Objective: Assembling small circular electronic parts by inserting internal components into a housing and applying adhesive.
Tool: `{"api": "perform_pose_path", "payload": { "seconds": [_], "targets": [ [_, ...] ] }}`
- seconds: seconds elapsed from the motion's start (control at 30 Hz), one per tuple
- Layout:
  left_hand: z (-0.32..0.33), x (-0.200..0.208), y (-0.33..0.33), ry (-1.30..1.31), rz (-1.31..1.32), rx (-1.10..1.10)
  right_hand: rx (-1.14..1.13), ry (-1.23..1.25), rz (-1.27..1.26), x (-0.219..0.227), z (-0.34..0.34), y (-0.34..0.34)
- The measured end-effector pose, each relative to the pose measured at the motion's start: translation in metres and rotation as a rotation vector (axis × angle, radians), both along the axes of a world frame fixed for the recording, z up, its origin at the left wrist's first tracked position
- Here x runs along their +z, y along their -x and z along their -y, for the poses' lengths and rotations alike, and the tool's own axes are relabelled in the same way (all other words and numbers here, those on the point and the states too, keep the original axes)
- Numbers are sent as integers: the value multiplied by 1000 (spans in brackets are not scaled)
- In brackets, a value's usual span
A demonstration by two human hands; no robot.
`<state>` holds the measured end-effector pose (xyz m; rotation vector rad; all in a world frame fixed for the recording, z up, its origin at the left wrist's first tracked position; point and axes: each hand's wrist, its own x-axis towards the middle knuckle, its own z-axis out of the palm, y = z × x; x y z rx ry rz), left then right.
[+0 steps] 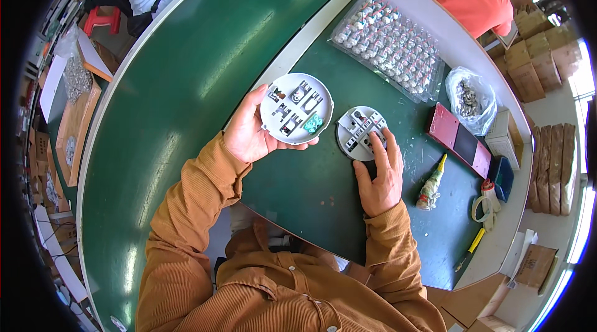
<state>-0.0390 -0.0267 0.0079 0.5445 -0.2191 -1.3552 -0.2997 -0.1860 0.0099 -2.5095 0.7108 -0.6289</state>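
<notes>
My left hand holds up a round white plastic housing, with the thumb at its upper left rim and the fingers beneath. Dark and metallic contact pieces sit in its slots, and a small green part lies near its lower right rim. To the right, a second round grey-white plastic housing with similar slots and metal pieces is at the green table. My right hand grips it by its lower right side, thumb at the near edge and fingertips over the top. Whether a small piece is under those fingertips is hidden.
A clear tray of many small white parts lies at the back. Rightward are a bag of metal pieces, a red box, a wrapped yellow-tipped bottle and a yellow-handled screwdriver. A raised border edges the table. Two people sit beyond.
</notes>
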Motion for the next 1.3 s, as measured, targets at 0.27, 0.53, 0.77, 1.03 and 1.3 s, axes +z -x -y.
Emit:
{"api": "perform_pose_path", "payload": {
  "seconds": [0.27,0.53,0.77,1.03,1.3],
  "targets": [
    [1,2,2,-41,61,12,10,31,34,-7,1,2],
    [1,-2,-1,-10,48,-9,-4,30,17,-6,1,1],
    [3,-1,-3,15,38,-6,9,59,32,-7,3,-2],
    [-6,4,-23,5,287,130,27,60,90,-19,6,6],
    [-73,-5,-114,-760,2069,1010,14,47,81,-12,2,6]
  ]
}}
